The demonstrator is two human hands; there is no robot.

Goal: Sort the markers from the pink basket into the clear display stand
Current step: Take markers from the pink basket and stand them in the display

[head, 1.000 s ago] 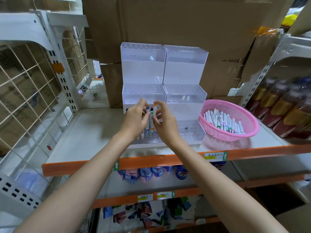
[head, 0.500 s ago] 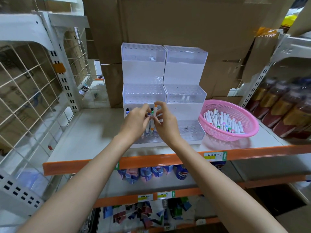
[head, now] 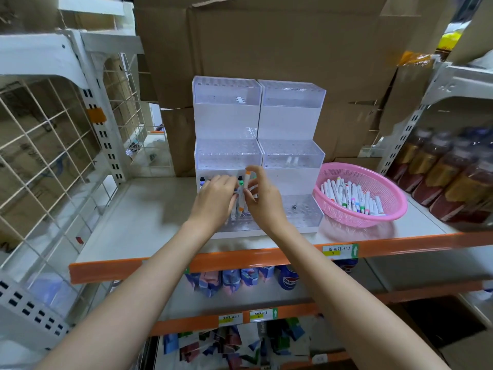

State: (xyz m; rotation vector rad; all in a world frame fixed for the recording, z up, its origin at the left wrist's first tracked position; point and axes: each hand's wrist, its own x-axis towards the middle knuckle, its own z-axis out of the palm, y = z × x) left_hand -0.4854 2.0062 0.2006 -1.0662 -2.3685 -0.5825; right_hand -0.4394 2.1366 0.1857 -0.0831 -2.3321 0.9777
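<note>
The fingers [head: 259, 174] of the right hand [head: 266, 202] are clamped on a white marker [head: 247, 186], with the forefinger hooked over near its top and the thumb pressing on the barrel lower down. The marker stands almost upright, its long axis vertical. Its orange cap points up just beside the forefinger tip, and its lower end points down between the two hands. Whether that end sits in a hole cannot be told.

Just left of those fingers, the left hand [head: 213, 200] has its fingers curled together against other upright markers [head: 241, 198], one of them green-banded. Whether it grips any of them cannot be told.

Both hands work over the lowest step of the stand [head: 226, 116]. It is a clear, tiered pair of blocks with rows of holes, and it rises in steps beyond the fingers. Well to the right of the fingers, beside the stand, sits the basket [head: 373, 220]. It is pink and round and holds a heap of white markers lying on their sides.

Stand and basket rest on a pale shelf [head: 128, 217] with an orange front edge. Cardboard boxes [head: 266, 49] fill the wall behind. A wire grid [head: 40, 145] closes the far left, and blurred bottles [head: 440, 182] line the far right. Packets [head: 229, 279] lie on the shelves below the forearms.
</note>
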